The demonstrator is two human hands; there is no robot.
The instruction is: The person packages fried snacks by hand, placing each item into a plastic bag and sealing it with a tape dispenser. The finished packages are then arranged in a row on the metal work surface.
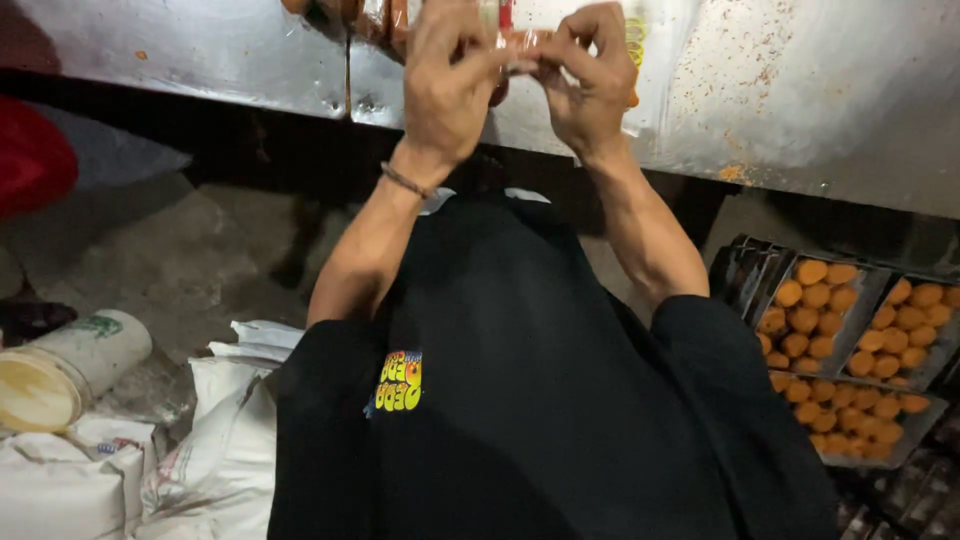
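Orange round snacks (815, 320) fill dark trays (870, 300); black shirt (520, 400) bears a yellow patch; white sacks (220, 440); grey steel table (800, 90).

Both forearms reach up from the lower middle of the frame to its top centre, bare below black sleeves. The left hand (448, 85) and right hand (590, 75) meet there, fingers curled and thumbs pinched together. A thin band circles the left wrist.

Viewpoint: we look from our head, steeply down.
Facing: toward the metal table (800, 90) edge ahead.
Range: close; single view.
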